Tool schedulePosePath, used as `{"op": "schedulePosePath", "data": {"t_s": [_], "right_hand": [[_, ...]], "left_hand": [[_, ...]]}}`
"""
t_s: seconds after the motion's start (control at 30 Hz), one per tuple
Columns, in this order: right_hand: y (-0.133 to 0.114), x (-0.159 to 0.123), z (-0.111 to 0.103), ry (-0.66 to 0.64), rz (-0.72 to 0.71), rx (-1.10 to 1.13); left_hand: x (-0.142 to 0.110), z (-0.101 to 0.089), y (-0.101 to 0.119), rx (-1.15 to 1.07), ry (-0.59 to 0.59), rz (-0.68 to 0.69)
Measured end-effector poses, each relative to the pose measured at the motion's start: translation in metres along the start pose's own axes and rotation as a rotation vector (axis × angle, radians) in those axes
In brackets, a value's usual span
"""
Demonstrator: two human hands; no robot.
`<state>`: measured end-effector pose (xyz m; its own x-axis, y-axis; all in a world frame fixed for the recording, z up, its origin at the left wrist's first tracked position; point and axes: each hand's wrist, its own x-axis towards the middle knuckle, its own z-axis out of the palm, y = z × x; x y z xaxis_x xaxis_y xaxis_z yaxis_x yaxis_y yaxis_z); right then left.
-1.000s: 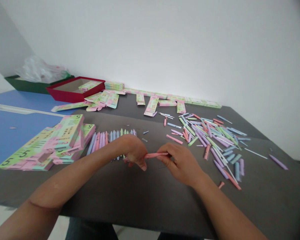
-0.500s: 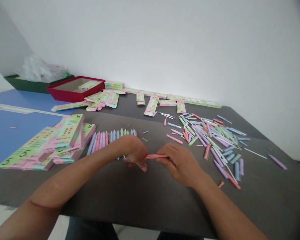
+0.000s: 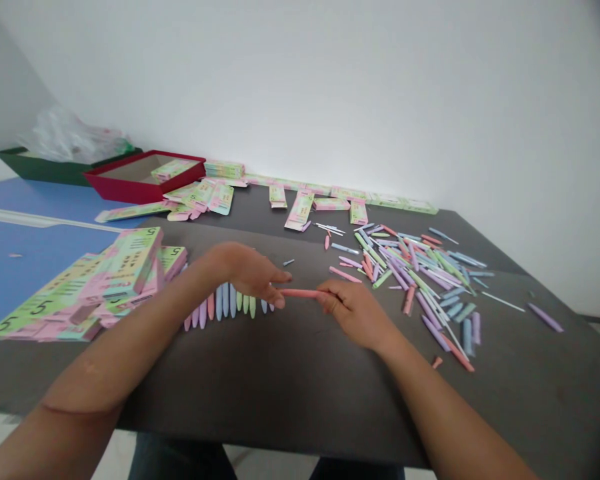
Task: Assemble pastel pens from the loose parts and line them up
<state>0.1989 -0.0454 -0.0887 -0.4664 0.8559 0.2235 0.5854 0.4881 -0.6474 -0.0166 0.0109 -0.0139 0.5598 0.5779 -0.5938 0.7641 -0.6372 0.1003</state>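
The right hand pinches a pink paper stick in curled fingers; the left hand, fingers loosely extended, meets its other end, grip unclear, just above a row of pastel sticks.

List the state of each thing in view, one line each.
left hand: raised, fingertips at one end of the pink paper stick
right hand: gripping the pink paper stick near its other end
row of pastel paper sticks: lying side by side below the left hand
loose paper sticks: scattered in a heap
red box: open, printed card inside
stack of printed cards: piled unevenly
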Motion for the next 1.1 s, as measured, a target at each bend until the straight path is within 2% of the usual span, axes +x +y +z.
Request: {"op": "schedulePosePath", "data": {"t_s": [0.1, 0.23, 0.33, 0.47, 0.6, 0.73, 0.97, 1.1], "right_hand": [[0.02, 0.002, -0.003, -0.025, 0.083, 0.148], [0.038, 0.004, -0.002, -0.086, 0.143, 0.407], [0.038, 0.004, 0.004, -0.158, 0.141, 0.586], [0.034, 0.002, 0.01, -0.269, 0.138, 0.747], [0.032, 0.001, 0.012, -0.268, 0.128, 0.797], [0.027, 0.001, 0.014, -0.282, 0.112, 0.746], [0.014, 0.006, 0.03, -0.295, 0.113, 0.754], [0.007, 0.011, 0.043, -0.239, 0.054, 0.843]], "left_hand": [[-0.011, -0.006, -0.013, 0.004, -0.005, -0.064], [-0.013, -0.008, -0.009, -0.041, -0.011, -0.033], [-0.012, -0.008, -0.005, -0.05, -0.025, -0.018], [-0.018, -0.009, -0.016, -0.047, -0.007, -0.031], [-0.017, -0.008, -0.023, -0.068, 0.049, -0.005], [-0.008, -0.004, -0.014, -0.022, 0.048, 0.064], [0.002, -0.003, 0.004, 0.027, 0.012, 0.044], [0.008, -0.003, 0.014, -0.026, -0.034, 0.195]]}}
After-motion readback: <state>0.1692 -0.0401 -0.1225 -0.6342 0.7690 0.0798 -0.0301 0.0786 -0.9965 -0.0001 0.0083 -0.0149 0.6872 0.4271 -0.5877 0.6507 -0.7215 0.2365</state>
